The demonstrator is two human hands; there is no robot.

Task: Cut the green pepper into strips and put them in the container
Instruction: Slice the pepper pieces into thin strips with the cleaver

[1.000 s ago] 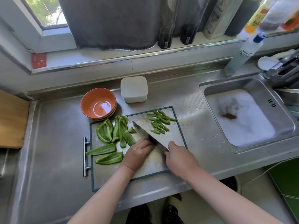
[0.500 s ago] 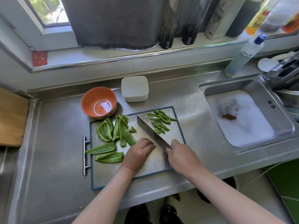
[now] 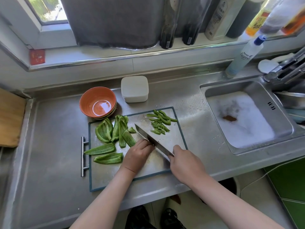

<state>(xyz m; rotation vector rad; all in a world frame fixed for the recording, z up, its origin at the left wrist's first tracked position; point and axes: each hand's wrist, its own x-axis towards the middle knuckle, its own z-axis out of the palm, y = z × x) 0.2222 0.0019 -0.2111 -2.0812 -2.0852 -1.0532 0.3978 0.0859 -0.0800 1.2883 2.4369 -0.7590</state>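
One pepper piece (image 3: 128, 138) under left hand (image 3: 137, 154)

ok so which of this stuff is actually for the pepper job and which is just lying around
For the job: knife in the right hand, left hand beside it, pepper pieces, cut strips, cutting board, white lidded container.

Lying about: orange bowl, soap bottle, bottles on the sill, foamy sink.

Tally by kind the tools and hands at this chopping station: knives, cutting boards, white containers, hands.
Knife: 1
Cutting board: 1
White container: 1
Hands: 2 (left hand on a pepper piece, right hand gripping the knife)
Total: 5
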